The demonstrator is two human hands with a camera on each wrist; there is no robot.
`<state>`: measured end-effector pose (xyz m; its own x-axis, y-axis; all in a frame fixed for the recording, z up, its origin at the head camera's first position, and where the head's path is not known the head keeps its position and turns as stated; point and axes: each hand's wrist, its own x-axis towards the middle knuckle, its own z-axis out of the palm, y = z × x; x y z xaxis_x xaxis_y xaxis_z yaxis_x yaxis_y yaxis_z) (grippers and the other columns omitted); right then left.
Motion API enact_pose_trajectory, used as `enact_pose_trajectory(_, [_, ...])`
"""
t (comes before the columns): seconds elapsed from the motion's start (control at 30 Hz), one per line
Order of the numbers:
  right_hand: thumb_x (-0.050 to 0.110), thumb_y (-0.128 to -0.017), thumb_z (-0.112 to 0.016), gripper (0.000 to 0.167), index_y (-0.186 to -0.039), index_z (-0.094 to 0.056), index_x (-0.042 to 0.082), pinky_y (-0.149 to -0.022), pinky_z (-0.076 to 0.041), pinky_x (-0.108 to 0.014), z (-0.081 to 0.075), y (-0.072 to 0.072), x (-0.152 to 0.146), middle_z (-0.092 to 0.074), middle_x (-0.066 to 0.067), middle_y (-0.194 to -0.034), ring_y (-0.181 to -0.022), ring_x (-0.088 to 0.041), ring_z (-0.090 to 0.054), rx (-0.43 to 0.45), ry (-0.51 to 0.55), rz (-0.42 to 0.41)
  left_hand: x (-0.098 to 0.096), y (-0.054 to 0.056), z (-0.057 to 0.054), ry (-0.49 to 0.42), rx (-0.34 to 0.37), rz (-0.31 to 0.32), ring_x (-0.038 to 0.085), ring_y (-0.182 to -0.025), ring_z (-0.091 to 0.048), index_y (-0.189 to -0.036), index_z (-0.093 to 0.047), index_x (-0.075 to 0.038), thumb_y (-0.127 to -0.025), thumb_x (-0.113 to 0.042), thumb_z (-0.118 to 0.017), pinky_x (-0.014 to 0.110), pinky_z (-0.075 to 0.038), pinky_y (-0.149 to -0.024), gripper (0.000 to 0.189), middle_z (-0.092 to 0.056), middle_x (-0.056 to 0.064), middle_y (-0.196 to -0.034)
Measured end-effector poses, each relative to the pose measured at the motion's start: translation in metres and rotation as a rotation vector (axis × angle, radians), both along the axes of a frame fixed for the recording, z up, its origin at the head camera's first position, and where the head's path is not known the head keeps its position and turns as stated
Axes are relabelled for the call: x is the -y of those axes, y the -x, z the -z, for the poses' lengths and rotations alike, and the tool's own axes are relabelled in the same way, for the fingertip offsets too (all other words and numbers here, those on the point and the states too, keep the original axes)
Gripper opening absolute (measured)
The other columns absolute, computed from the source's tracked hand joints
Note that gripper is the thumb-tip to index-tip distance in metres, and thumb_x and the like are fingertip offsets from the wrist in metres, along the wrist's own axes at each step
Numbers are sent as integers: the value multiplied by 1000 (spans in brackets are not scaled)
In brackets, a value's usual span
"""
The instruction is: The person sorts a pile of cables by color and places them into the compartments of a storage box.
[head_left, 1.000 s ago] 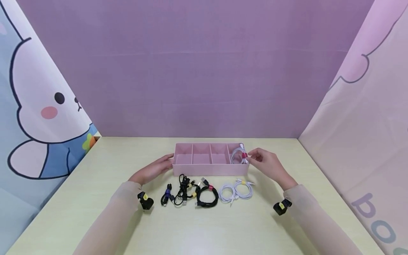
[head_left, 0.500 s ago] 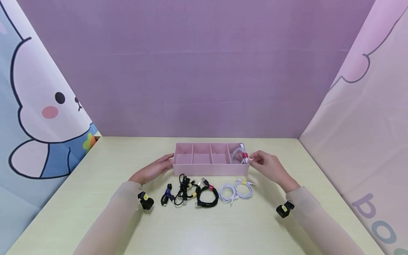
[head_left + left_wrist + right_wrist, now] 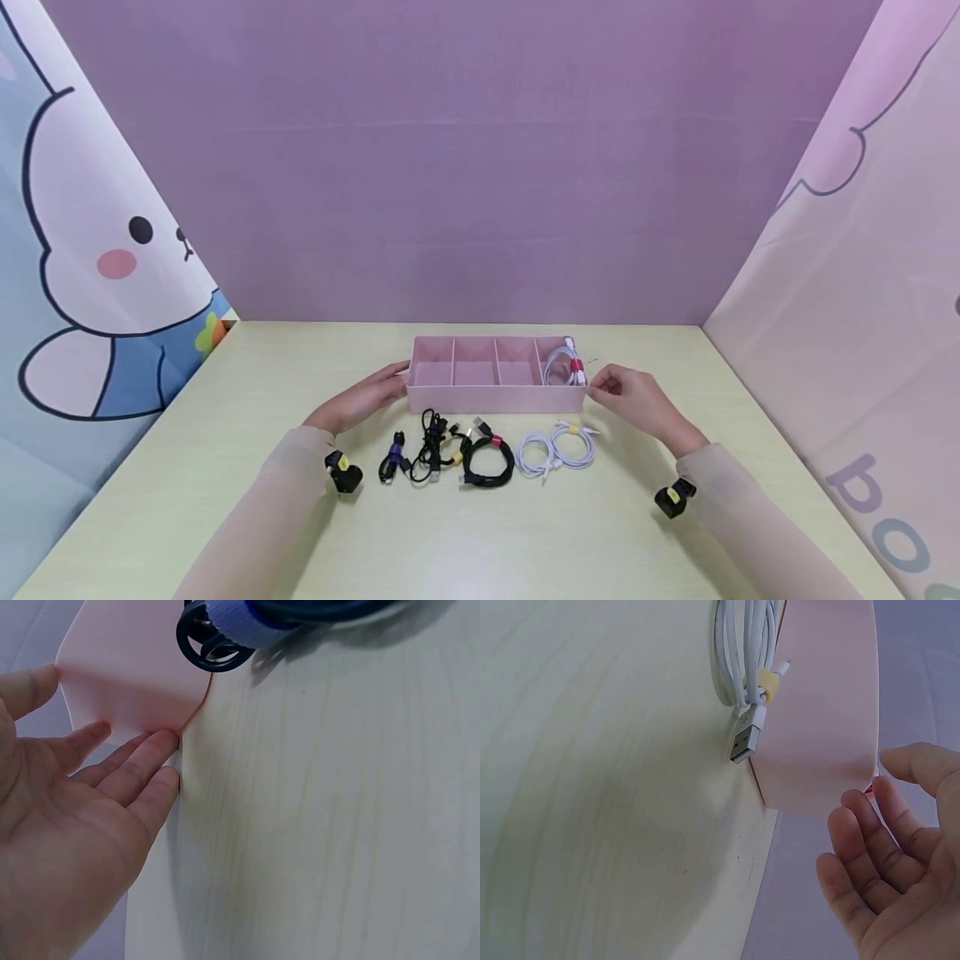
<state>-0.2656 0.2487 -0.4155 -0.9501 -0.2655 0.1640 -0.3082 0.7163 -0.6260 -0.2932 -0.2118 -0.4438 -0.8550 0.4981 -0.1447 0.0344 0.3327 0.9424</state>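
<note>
A pink box with compartments (image 3: 495, 400) stands on the table. Its rightmost compartment holds a coiled white cable (image 3: 557, 360) with a red tie. At the box's left end my left hand (image 3: 363, 398) rests its fingertips on the wall, thumb near the upper edge in the left wrist view. My right hand (image 3: 636, 402) is beside the right end, fingertips right at the rim near the red-tied cable. In the right wrist view its fingers (image 3: 846, 829) are loosely bent, thumb apart, with nothing visible between them.
In front of the box lies a row of bundled cables: a black cable with a purple tie (image 3: 392, 457), a black tangle with yellow ties (image 3: 429, 450), a black coil with a red tie (image 3: 489, 482), and two white coils, left (image 3: 532, 457) and right (image 3: 573, 450). A purple backdrop (image 3: 465, 208) stands behind.
My right hand has drawn away from the red-tied white cable and slid slightly right and nearer along the box's right end. The left hand and the other cables have not moved.
</note>
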Motion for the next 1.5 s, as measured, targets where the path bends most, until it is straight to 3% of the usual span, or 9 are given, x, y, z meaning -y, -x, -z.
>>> enact_pose_trajectory(0.57, [17, -94, -72, 8, -97, -70, 9, -71, -53, -28, 6, -2, 0, -66, 1, -85, -79, -15, -59, 50, -7, -56, -2, 0, 0, 10, 1, -6, 35, -145, -31, -161, -14, -10, -111, -32, -33, 48, -21, -120, 58, -28, 16, -161])
enact_pose_trajectory(0.87, [19, -94, -71, 11, -97, -70, 9, -72, -53, -29, 14, -4, 0, -66, 2, -88, -82, -14, -59, 104, -36, -111, -1, 1, 0, 11, -7, 10, 35, -145, -31, -162, -13, -10, -111, -34, -33, 49, -21, -120, 59, -27, 15, -162])
enact_pose_trajectory(1.23, [16, -94, -72, 9, -99, -71, 9, -73, -53, -28, 21, -8, 7, -65, 3, -88, -82, -14, -58, 201, -57, -112, -2, 0, -1, 0, 1, 7, 34, -146, -31, -161, -13, -9, -112, -32, -33, 47, -21, -120, 59, -28, 15, -162])
enact_pose_trajectory(1.5, [17, -93, -73, 13, -101, -72, 7, -76, -54, -27, 25, -10, 11, -66, 4, -89, -83, -12, -60, 174, -77, -149, -2, 0, -1, -8, 7, 5, 34, -146, -30, -161, -14, -10, -112, -32, -34, 47, -21, -120, 58, -27, 15, -162])
